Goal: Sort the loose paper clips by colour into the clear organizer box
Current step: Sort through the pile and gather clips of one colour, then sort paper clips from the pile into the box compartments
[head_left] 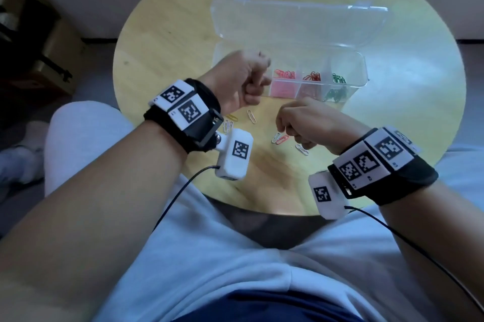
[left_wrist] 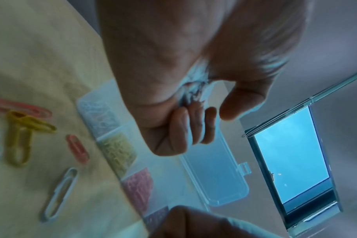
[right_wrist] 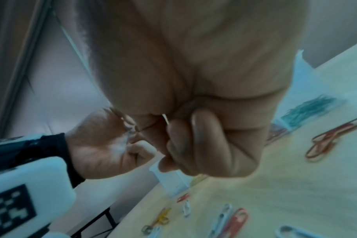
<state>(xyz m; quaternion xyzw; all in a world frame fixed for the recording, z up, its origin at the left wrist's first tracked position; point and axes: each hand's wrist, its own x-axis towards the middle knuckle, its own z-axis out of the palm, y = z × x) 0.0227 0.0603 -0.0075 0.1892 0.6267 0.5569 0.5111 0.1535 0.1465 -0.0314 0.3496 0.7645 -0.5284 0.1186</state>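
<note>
The clear organizer box (head_left: 362,67) lies open on the round wooden table (head_left: 157,59), its lid (head_left: 298,23) folded back. Pink, red and green clips fill its right compartments; the left wrist view adds a white compartment (left_wrist: 100,116) and a yellow one (left_wrist: 118,151). My left hand (head_left: 258,78) hovers over the box's left end, fingers curled round a small whitish bunch of clips (left_wrist: 194,90) in the palm. My right hand (head_left: 284,127) is low over the loose clips, pinching a thin white clip (right_wrist: 165,119). A white and a red clip (head_left: 279,138) lie just under its fingertips.
More loose clips lie on the table in front of the box: a white one (head_left: 251,116), yellow ones (head_left: 231,117) and another white one (head_left: 301,149). The table's near edge is over my lap. Boxes stand on the floor at the left (head_left: 39,59).
</note>
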